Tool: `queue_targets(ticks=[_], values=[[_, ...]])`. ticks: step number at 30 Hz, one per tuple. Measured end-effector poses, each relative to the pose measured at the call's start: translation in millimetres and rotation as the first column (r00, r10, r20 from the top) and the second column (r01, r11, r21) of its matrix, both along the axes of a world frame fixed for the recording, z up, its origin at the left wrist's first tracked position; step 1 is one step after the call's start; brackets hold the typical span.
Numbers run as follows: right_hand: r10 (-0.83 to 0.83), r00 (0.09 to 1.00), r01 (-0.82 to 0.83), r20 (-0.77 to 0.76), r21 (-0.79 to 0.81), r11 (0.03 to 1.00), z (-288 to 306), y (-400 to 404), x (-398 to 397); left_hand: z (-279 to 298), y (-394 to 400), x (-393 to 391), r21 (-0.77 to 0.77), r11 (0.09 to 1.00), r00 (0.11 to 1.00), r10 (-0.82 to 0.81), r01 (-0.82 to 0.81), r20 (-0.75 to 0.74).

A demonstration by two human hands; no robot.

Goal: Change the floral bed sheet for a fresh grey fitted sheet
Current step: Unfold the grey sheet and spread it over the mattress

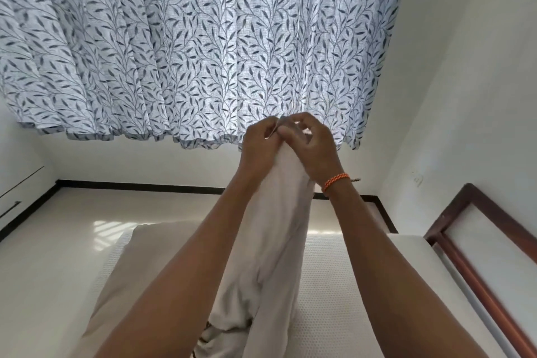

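Grip: your left hand (260, 142) and right hand (309, 144) pinch the sheet (279, 212) top, touching.
Advice: spread hands apart along the hem; find the corner over the mattress (334, 285).

Both hands raised together in front of a leaf-patterned white and grey-blue pleated curtain (186, 46), gripping the top of a pale grey cloth sheet (279, 229). Left hand (263, 144) and right hand (312, 148) touching, fingers curled round the bunched fabric. Orange braided bracelet (335, 181) on the right wrist. Sheet hanging down in long folds between the forearms onto a bare white textured mattress (328, 285). More pale cloth spread over the mattress's left part. Dark brown wooden bed frame (476, 267) along the right edge, against a white wall (465, 73). Glossy white floor (96, 212) beyond, edged by a black skirting strip (139, 185).
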State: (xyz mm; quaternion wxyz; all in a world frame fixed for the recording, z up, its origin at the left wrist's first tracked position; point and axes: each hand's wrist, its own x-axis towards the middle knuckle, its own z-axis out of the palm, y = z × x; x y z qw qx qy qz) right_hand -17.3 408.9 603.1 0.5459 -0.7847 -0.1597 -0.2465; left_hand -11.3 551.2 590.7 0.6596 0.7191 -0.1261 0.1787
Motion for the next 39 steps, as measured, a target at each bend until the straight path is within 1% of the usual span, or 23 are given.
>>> queue_targets(ticks=[2, 4, 5, 9, 12, 15, 19, 21, 23, 25, 26, 29, 31, 32, 35, 37, 39], values=[[-0.061, 0.998, 0.061, 0.002, -0.044, 0.997, -25.0, -2.8, 0.0, 1.3, 0.8, 5.2, 0.09, 0.988, 0.992, 0.12, -0.123, 0.039], [-0.153, 0.988, 0.154, 0.014, -0.133, 0.979, -49.2, -6.5, -1.2, 1.4, 4.7, 7.3, 0.144, 0.963, 0.973, 0.219, -0.228, 0.075], [-0.19, 0.982, 0.187, -0.005, -0.159, 0.969, -58.9, -7.2, -2.3, 1.6, 6.7, 7.0, 0.171, 0.948, 0.963, 0.255, -0.267, 0.093], [-0.351, 0.932, 0.321, -0.084, -0.253, 0.913, -81.7, -1.1, -10.0, -6.9, 8.1, 5.4, 0.188, 0.929, 0.946, 0.299, -0.319, 0.128], [-0.482, 0.858, 0.421, -0.177, -0.294, 0.858, -96.3, -1.0, -11.2, -8.0, 7.8, 0.7, 0.146, 0.932, 0.939, 0.31, -0.331, 0.149], [-0.56, 0.758, 0.467, -0.335, -0.321, 0.824, -127.3, -10.2, -14.0, -4.1, 10.3, -2.5, 0.054, 0.922, 0.91, 0.366, -0.382, 0.195], [-0.624, 0.597, 0.492, -0.505, -0.384, 0.781, -181.6, -26.9, -22.9, -8.0, 23.1, -4.4, -0.041, 0.857, 0.836, 0.511, -0.514, 0.201], [-0.655, 0.53, 0.532, -0.538, -0.391, 0.751, -195.7, -32.0, -29.1, -13.1, 29.2, -5.8, -0.11, 0.809, 0.788, 0.588, -0.578, 0.184], [-0.682, 0.494, 0.615, -0.539, -0.338, 0.713, -195.9, -32.4, -35.8, -15.8, 33.6, -7.0, -0.158, 0.754, 0.732, 0.656, -0.637, 0.181], [-0.701, 0.456, 0.713, -0.548, -0.247, 0.656, -193.4, -32.3, -36.7, -17.4, 34.5, -7.1, -0.179, 0.702, 0.672, 0.712, -0.689, 0.205], [-0.703, 0.452, 0.751, -0.55, -0.192, 0.632, -192.6, -31.2, -35.3, -17.8, 34.3, -7.1, -0.179, 0.675, 0.645, 0.738, -0.716, 0.201], [-0.644, 0.494, 0.798, -0.584, 0.01, 0.603, -188.0, -27.2, -29.6, -20.4, 35.4, -5.2, -0.133, 0.589, 0.575, 0.808, -0.797, 0.133], [-0.573, 0.579, 0.761, -0.58, 0.133, 0.635, -181.3, -29.7, -23.9, -23.4, 42.7, -3.1, -0.045, 0.551, 0.545, 0.833, -0.833, 0.099], [-0.538, 0.637, 0.719, -0.552, 0.173, 0.673, -176.8, -32.1, -21.5, -25.3, 49.5, -0.9, -0.003, 0.533, 0.531, 0.844, -0.846, 0.083], [-0.419, 0.81, 0.535, -0.41, 0.225, 0.815, -151.4, -41.4, -12.8, -25.0, 72.2, 0.4, 0.086, 0.472, 0.475, 0.88, -0.878, 0.019], [-0.35, 0.885, 0.416, -0.307, 0.184, 0.891, -122.5, -45.7, -8.3, -20.6, 84.6, -1.0, 0.134, 0.441, 0.443, 0.896, -0.888, -0.013], [-0.221, 0.956, 0.253, -0.193, 0.165, 0.953, -77.5, -40.2, -12.0, -11.8, 92.8, -1.9, 0.183, 0.446, 0.453, 0.891, -0.876, 0.0]])
